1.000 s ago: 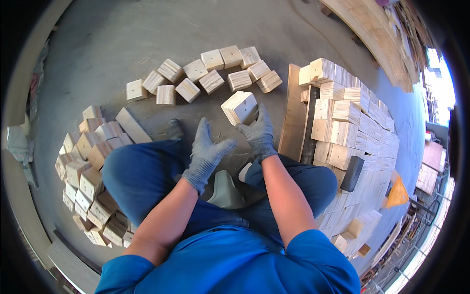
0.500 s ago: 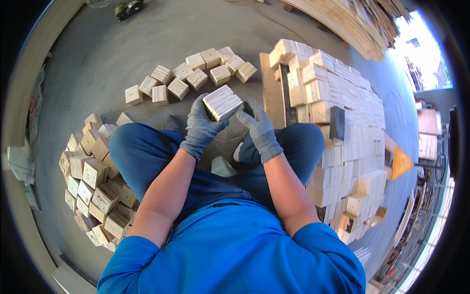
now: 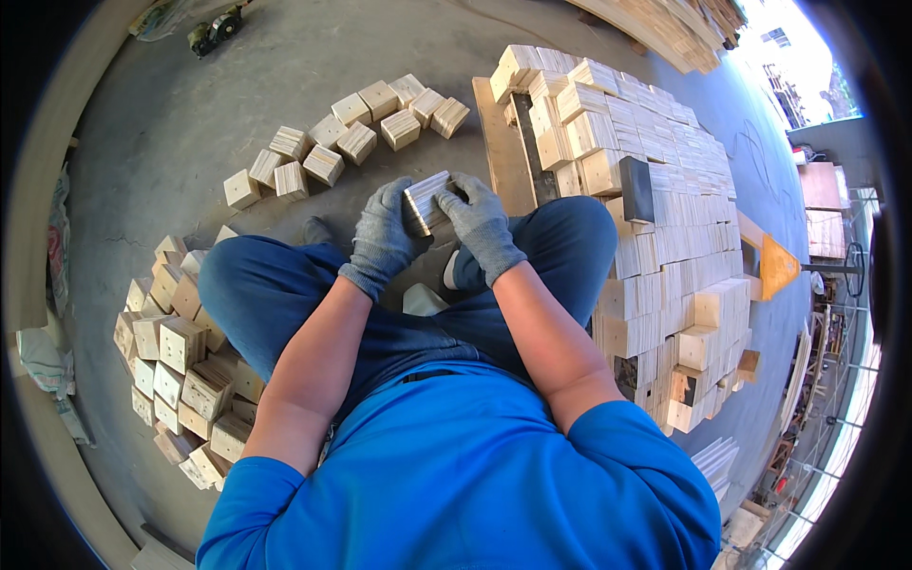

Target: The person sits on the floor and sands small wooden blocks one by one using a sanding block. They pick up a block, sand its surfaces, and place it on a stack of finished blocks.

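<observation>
Head view. I have one wooden block (image 3: pixel 425 203) between both hands, raised off the floor (image 3: pixel 256 85) in front of the lap, roughly midway between the two knees.

Left hand (image 3: pixel 385 233): gloved, cupped round the block's left side, grip narrow. Right hand (image 3: pixel 480 223): gloved, bent in against the opposite side, thumb toward me; the fingertips on the far side are partly hidden.

Change: half a second ago the block sat in the left hand alone, with the right hand spread just beside it. The right hand has since come in and made contact. Less of the striped face shows now, the fingers covering part of it.

Meaning, my judgement: the hold is steadier, borne from two sides, so a slip looks less likely. The block is not set down anywhere yet.

Surroundings: the curved group of loose blocks (image 3: pixel 356 142) lies on the floor beyond the hands, layout as before. The heap of blocks (image 3: pixel 182 344) beside the left knee and the stacked blocks (image 3: pixel 598 133) by the right knee show no clear change. A dark piece (image 3: pixel 636 190) rests against the stack.
</observation>
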A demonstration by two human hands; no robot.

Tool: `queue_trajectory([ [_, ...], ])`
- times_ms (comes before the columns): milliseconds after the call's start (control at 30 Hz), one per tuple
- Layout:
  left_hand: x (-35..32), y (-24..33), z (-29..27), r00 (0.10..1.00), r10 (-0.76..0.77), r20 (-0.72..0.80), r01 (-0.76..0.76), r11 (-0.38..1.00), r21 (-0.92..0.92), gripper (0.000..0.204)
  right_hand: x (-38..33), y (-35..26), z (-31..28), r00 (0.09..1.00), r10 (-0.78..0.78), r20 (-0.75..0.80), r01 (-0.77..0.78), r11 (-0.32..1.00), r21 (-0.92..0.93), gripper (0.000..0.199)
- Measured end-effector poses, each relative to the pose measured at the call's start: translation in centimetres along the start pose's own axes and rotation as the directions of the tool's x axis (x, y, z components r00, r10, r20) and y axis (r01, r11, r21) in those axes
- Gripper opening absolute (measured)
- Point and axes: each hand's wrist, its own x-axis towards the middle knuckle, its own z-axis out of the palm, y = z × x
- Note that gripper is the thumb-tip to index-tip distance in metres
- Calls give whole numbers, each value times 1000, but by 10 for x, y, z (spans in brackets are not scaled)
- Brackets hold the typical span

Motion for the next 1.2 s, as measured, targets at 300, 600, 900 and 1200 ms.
queue_trajectory([
  [300,5,-9,1,999,-30,33,28,998,48,96,11,0,11,995,102,6,-103,995,13,23],
  [600,11,-10,-5,965,-229,124,224,973,59,95,31,16,-2,1000,17,-9,-18,994,-105,20],
  [900,18,-32,0,931,-347,115,365,893,-263,92,71,44,-40,949,-283,-136,209,893,-398,25],
  [1200,19,-55,11,910,-343,234,413,697,-586,96,62,18,-56,969,244,21,-218,896,-386,35],
])
